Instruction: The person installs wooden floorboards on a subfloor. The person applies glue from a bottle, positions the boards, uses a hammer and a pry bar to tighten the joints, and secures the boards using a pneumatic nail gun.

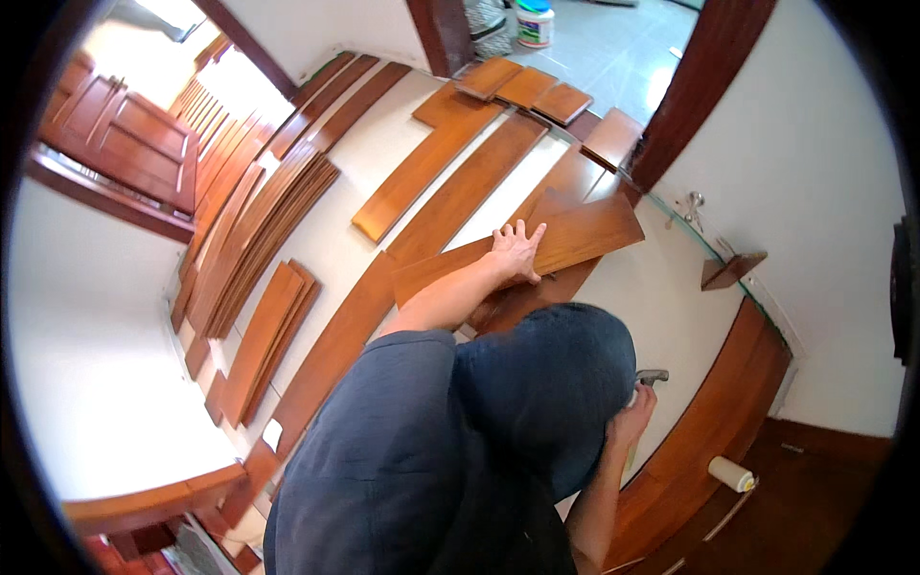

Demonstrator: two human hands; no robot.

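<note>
My left hand (pixel 517 253) lies spread, with fingers apart, on a brown wooden floor plank (pixel 589 235). That plank rests at a slant across other boards, and my arm covers part of it. On the right, my right hand (pixel 631 420) is closed round a hammer (pixel 653 377). The metal hammer head shows above the fingers, over the pale floor; most of its handle is hidden behind the hand and forearm. A dark cap (pixel 546 393) blocks the view of the floor between my hands.
Loose planks (pixel 422 187) lie spread toward the doorway. Stacked planks (pixel 264 240) stand at left. A short board piece (pixel 733 270) leans near the right wall, close to a door stop (pixel 694 201). A paint roller (pixel 733 474) lies lower right. A white tub (pixel 535 27) stands beyond the doorway.
</note>
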